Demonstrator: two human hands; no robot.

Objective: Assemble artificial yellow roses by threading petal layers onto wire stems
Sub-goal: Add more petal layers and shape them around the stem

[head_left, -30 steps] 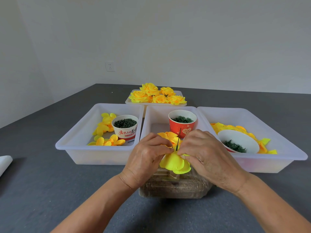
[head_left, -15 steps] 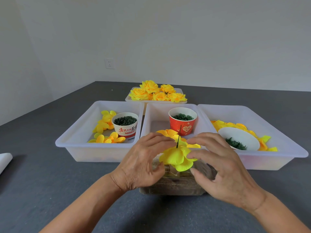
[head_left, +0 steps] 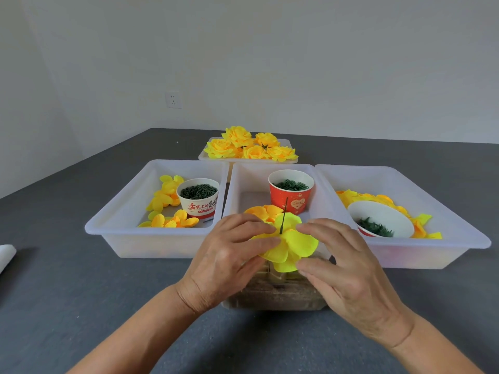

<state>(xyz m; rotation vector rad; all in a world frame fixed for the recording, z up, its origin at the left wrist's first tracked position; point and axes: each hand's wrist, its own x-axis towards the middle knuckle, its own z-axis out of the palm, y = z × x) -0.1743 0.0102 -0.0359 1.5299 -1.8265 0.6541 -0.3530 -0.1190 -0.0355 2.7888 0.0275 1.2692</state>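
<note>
A bright yellow petal layer [head_left: 290, 242] sits threaded on a thin dark wire stem [head_left: 283, 215] that rises upright through its middle, above a clear container of brownish material [head_left: 275, 294] near the table's [head_left: 81, 292] front edge. The left hand [head_left: 229, 261] presses its nearly straight fingertips onto the layer's left side; the right hand [head_left: 348, 265] pinches the layer's right edge between its upper fingers and thumb. Behind them three white bins stand side by side: the left bin [head_left: 113, 225] holds loose petals and a white cup [head_left: 199, 198] of dark green parts, the middle bin [head_left: 237, 184] a red cup [head_left: 291, 190], the right bin [head_left: 445, 211] petals and a tilted cup [head_left: 380, 220]. Finished yellow roses [head_left: 249, 144] fill a tray [head_left: 290, 159] toward the back edge.
</note>
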